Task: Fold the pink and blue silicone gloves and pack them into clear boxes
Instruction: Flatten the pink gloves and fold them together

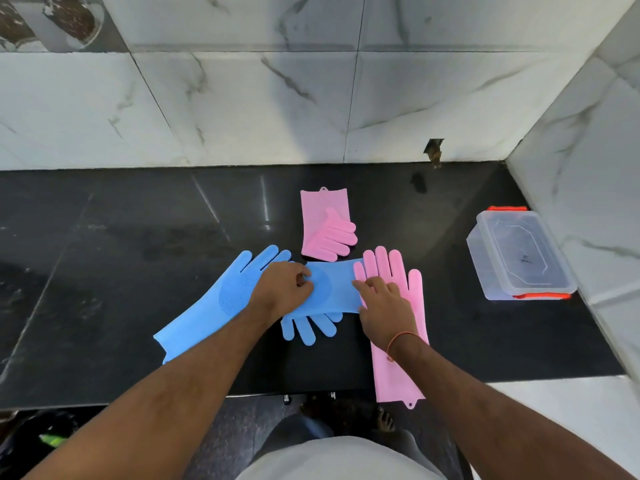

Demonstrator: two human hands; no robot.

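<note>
On a black worktop [104,237], both hands press a folded blue glove [332,289]. The left hand [284,289] has curled fingers pinching it; the right hand [384,306] lies flat on its edge. A clear box [519,254] sits well right of the glove.

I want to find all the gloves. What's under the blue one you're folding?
Part of a flat pink glove and the black counter. Whether the folded blue glove hides anything else is unclear.

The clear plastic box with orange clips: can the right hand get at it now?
Probably yes. The black counter between the right hand and the clear plastic box with orange clips looks bare; the hand must first leave the folded blue silicone glove.
</note>
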